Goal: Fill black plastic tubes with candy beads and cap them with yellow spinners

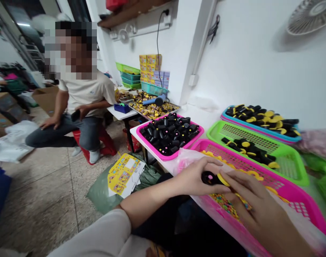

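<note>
My left hand (193, 175) is closed around a short black plastic cylinder (207, 178) with a pink dot at its end. Fingers of my right hand (261, 205) pinch a round yellow cap (222, 180) against the cylinder's other end; whether the two are joined I cannot tell. Both hands are above a pink basket (299, 189) lined with clear plastic, with yellow pieces and small multicoloured beads (225, 205) below. Just beyond my left hand stands a pink tray (167, 156) full of black cylinders (169, 134) with pink or yellow dots.
A green basket (293, 171) and a blue basket (298, 134) hold black pieces with yellow caps. Farther off, a tray of yellow parts (154, 110) has a blue tool (154, 101) on it. A seated person (85, 92) is at left. Printed yellow card (124, 175) lies on a green sack (98, 192).
</note>
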Available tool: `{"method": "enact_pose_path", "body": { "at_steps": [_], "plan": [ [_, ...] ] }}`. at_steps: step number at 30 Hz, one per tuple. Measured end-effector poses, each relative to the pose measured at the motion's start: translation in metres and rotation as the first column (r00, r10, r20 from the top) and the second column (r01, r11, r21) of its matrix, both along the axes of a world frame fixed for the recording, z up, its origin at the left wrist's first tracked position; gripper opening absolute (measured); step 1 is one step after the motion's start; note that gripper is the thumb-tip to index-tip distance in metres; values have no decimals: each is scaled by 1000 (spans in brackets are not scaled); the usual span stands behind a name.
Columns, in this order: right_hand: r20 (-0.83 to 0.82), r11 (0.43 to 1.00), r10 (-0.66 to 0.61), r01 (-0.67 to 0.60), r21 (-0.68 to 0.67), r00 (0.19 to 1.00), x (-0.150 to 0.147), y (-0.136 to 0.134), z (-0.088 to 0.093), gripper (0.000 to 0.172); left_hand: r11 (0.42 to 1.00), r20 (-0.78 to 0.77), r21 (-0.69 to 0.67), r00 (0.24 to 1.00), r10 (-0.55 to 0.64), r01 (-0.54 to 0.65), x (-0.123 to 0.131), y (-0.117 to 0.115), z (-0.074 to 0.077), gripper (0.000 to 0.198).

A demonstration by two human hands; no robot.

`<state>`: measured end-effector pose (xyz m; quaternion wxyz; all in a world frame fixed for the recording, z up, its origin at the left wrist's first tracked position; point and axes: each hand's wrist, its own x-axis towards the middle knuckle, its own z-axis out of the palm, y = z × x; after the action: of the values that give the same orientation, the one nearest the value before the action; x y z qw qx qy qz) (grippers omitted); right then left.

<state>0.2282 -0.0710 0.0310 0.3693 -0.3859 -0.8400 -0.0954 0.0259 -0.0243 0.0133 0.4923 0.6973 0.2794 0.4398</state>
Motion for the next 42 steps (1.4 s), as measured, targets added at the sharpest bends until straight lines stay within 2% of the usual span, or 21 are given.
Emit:
{"method": "enact_pose_path", "body": {
  "at_steps": [2, 4, 8, 13, 18, 21, 24, 27, 29, 31, 33, 34, 35, 37, 39, 40, 41, 42],
  "plan": [
    [91, 999, 3, -7, 47, 996, 1, -8, -8, 52, 999, -1, 28, 999, -32, 32, -2, -3, 2, 85],
    [153, 995, -24, 10, 97, 988, 1, -17, -14, 56, 998, 5, 47, 999, -45, 45, -3, -6, 4, 96],
    [168, 981, -85, 53, 186, 982, 1, -27, -24, 48, 996, -37, 32, 996, -77, 79, 1, -11, 3, 105],
    [156, 976, -85, 51, 210, 984, 5, -32, -26, 49, 989, -34, 11, 988, -147, 148, 9, -13, -1, 107],
    [125, 992, -98, 86, 97, 987, 10, -41, -31, 61, 984, 25, 44, 985, -172, 171, 10, -15, -2, 96],
    [154, 991, -127, 118, 66, 980, 10, -44, -33, 53, 984, 23, 42, 984, -177, 175, 8, -16, -3, 92],
    [143, 996, -84, 87, -14, 986, 8, -42, -24, 48, 987, 1, 50, 988, -152, 152, 6, -14, -1, 90],
    [-40, 979, -29, 21, -201, 999, 12, -38, -8, 45, 988, 9, 103, 993, -119, 118, 2, -11, 2, 88],
    [-206, 950, -60, -8, -314, 977, 16, -36, -1, 33, 984, 10, 134, 993, -116, 113, -1, -11, 4, 88],
    [-368, 915, -131, -30, -403, 920, 19, -34, -1, 22, 982, -6, 140, 992, -128, 128, -1, -12, 4, 89],
    [-511, 848, -203, -111, -518, 835, 17, -30, -5, 16, 980, -25, 114, 986, -164, 166, -1, -13, 4, 91],
    [-580, 798, -236, -185, -574, 780, 14, -29, -7, 22, 978, -26, 102, 983, -182, 184, 0, -14, 4, 92],
    [-639, 730, -268, -282, -623, 721, 10, -27, -9, 33, 976, -23, 94, 980, -197, 198, 0, -13, 5, 94],
    [-709, 530, -345, -496, -688, 615, 0, -26, -10, 54, 975, -10, 88, 979, -204, 204, 0, -11, 7, 97],
    [-721, 307, -432, -663, -683, 542, -10, -26, -6, 64, 975, -10, 88, 979, -203, 203, -3, -8, 9, 99],
    [-712, 219, -477, -715, -664, 515, -14, -26, -3, 64, 973, -13, 89, 977, -211, 211, -4, -6, 11, 100],
    [-704, 174, -523, -749, -639, 480, -18, -26, 0, 59, 971, -15, 88, 975, -220, 221, -6, -4, 12, 100],
    [-700, 165, -567, -773, -613, 434, -22, -26, 3, 53, 970, -16, 89, 974, -226, 227, -8, -3, 13, 100]
  ]
}}
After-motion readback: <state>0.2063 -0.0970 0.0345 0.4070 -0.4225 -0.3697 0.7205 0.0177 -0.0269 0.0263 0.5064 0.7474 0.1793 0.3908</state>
